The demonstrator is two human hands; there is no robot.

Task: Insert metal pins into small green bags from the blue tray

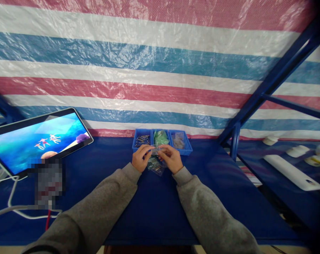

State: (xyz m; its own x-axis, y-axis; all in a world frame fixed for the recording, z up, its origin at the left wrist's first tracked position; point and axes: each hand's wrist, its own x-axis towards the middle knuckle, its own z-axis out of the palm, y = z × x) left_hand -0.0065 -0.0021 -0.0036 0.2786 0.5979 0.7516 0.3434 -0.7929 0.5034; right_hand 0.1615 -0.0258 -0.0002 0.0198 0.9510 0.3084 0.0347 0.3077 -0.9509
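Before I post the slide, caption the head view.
Left hand and right hand hold clear plastic over a blue table near three blue bins.

The left arm (103, 203) and right arm (209, 204) reach forward, leaning in toward each other. Gray sleeves (186, 178) go down to the wrists. The left hand (141, 158) and right hand (173, 158) are close together, fingers (165, 148) bent and pinching, fingertips almost meeting.

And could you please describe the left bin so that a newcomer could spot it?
On the blue table, before the striped sheet, three blue bins stand side by side. Unlike its neighbours, the left bin holds slim metal pieces.
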